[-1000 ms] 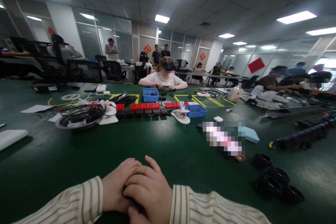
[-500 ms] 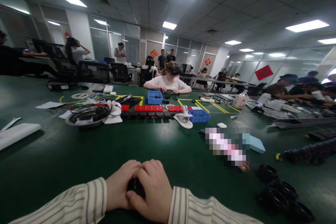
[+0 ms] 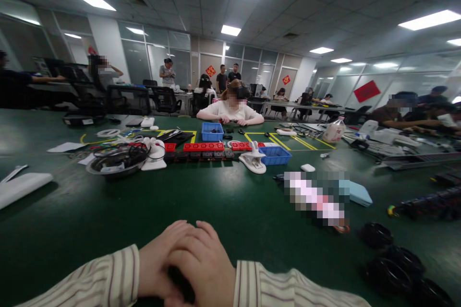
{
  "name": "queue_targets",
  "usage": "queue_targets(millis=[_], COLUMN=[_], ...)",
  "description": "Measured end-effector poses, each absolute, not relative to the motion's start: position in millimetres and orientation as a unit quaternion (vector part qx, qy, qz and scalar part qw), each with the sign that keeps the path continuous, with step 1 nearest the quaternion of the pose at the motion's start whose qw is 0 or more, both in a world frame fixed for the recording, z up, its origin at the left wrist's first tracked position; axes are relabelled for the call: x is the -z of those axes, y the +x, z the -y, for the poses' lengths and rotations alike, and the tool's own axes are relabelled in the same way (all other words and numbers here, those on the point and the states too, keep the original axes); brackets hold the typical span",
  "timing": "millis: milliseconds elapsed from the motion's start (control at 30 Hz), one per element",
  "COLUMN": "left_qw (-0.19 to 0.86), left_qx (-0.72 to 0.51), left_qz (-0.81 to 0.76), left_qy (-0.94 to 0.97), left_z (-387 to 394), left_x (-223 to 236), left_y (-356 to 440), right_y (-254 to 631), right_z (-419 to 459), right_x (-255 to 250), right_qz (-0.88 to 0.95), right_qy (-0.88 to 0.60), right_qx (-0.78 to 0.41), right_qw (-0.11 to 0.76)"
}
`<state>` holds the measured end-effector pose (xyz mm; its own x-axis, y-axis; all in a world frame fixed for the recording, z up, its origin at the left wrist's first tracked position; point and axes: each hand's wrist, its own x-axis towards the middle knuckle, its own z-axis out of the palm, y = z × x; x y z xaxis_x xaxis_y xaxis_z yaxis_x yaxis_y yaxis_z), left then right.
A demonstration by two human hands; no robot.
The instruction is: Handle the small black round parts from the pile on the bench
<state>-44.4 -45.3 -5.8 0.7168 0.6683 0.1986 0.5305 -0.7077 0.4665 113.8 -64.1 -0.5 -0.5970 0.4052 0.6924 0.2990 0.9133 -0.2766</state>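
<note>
At the near edge of the green table my two hands are closed together over a small black object (image 3: 183, 282), of which only a dark part shows between them; its kind cannot be made out. My left hand (image 3: 154, 263) wraps it from the left side. Over its fingers lies my right hand (image 3: 206, 260), curled round the object from the right, its thumb low at the bottom of the view. Most of the object is hidden by palms and fingers.
Ahead lie a metal bowl (image 3: 108, 169) of cables, red sockets (image 3: 203, 147), a blue bin (image 3: 275, 155) and a white clip base (image 3: 254, 160). To the right are a light-blue case (image 3: 356, 193) and several black rings (image 3: 389, 268). A person (image 3: 232, 105) sits opposite.
My right hand has slid slightly left and down across the left hand, covering more of the left fingers. The view has shifted slightly.
</note>
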Motion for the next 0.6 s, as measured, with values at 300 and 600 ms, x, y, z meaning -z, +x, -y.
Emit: queue_targets(millis=[300,600], left_qw=[0.198,0.213], left_qx=[-0.167,-0.157], left_qz=[-0.367,-0.304], left_qy=[0.894,0.915], left_z=[45.4,38.5], left_x=[-5.3,-8.9], left_y=[-45.3,-47.9], right_y=[118.0,121.7], right_z=[71.2,66.8], right_x=[-21.6,-19.7], right_qz=[0.862,0.917], right_qy=[-0.413,-0.225], right_qx=[-0.081,-0.082], right_qw=[0.282,0.318])
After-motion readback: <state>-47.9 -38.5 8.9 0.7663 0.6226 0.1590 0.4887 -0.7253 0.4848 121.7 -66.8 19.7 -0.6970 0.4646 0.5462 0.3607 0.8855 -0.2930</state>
